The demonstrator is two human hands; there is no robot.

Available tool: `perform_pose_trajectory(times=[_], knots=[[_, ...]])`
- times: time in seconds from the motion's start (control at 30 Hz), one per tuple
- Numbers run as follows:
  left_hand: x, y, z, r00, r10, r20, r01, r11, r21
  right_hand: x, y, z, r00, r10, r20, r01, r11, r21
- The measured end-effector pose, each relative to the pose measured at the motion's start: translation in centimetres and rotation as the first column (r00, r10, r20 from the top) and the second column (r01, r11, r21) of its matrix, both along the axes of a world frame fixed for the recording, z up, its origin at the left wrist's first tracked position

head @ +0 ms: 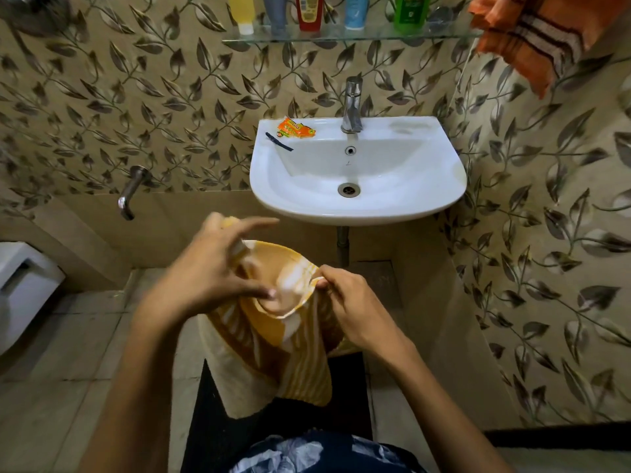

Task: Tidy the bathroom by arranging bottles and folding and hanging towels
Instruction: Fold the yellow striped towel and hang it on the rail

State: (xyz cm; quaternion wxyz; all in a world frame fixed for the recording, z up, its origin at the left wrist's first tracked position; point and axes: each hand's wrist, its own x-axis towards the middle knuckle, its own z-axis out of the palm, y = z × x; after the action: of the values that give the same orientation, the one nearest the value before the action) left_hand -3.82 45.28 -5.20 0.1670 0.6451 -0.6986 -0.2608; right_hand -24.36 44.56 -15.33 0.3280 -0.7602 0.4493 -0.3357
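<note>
A yellow and white striped towel [273, 349] hangs in front of me, below the sink. My left hand [218, 268] grips its upper left part with the thumb pressed into the cloth and the forefinger stretched out. My right hand [345, 298] pinches the towel's upper right edge. Several bottles stand on the glass shelf [444, 35] above: a yellow bottle [241, 11], a grey tube [276, 11], a red bottle [309, 11], a blue bottle [355, 11] and a green bottle [409, 11]. An orange striped towel [532, 39] hangs at the top right.
A white wall sink [440, 172] with a chrome tap [352, 104] is straight ahead; an orange sachet [294, 128] and a dark strip [279, 141] lie on its left rim. A wall spout [131, 192] sticks out at left, a white toilet [20, 285] beside it. A dark mat [345, 397] covers the floor.
</note>
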Motion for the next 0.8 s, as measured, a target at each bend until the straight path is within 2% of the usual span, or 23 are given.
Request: perform_pose_trajectory(times=[0.1, 0.17, 0.33, 0.5, 0.63, 0.8], knots=[[-3.0, 0.0, -2.2, 0.986, -0.158, 0.044, 0.154, 0.983, 0.1, 0.9, -0.1, 1.3, 0.997, 0.065, 0.051, -0.062, 0.997, -0.043], [-3.8, -0.3, -3.3, 0.977, -0.207, 0.06, 0.201, 0.976, 0.087, 1.2, -0.4, 1.8, 0.992, 0.095, 0.08, -0.091, 0.994, -0.06], [-3.4, -1.2, -4.3, 0.971, -0.227, 0.075, 0.223, 0.973, 0.058, 0.7, -0.7, 1.9, 0.99, 0.128, 0.054, -0.124, 0.989, -0.084], [-3.2, -1.5, -4.1, 0.964, -0.248, 0.095, 0.247, 0.969, 0.024, -0.8, -1.1, 1.9, 0.988, 0.142, -0.069, -0.149, 0.98, -0.129], [-3.8, -1.3, -3.7, 0.968, -0.242, 0.07, 0.244, 0.97, -0.021, -2.9, -0.6, 0.8, 0.982, 0.082, -0.172, -0.103, 0.988, -0.116], [-3.2, -1.6, -2.5, 0.988, -0.148, 0.051, 0.153, 0.983, -0.104, -4.7, 0.1, -0.5, 0.96, -0.112, -0.257, 0.108, 0.994, -0.031]])
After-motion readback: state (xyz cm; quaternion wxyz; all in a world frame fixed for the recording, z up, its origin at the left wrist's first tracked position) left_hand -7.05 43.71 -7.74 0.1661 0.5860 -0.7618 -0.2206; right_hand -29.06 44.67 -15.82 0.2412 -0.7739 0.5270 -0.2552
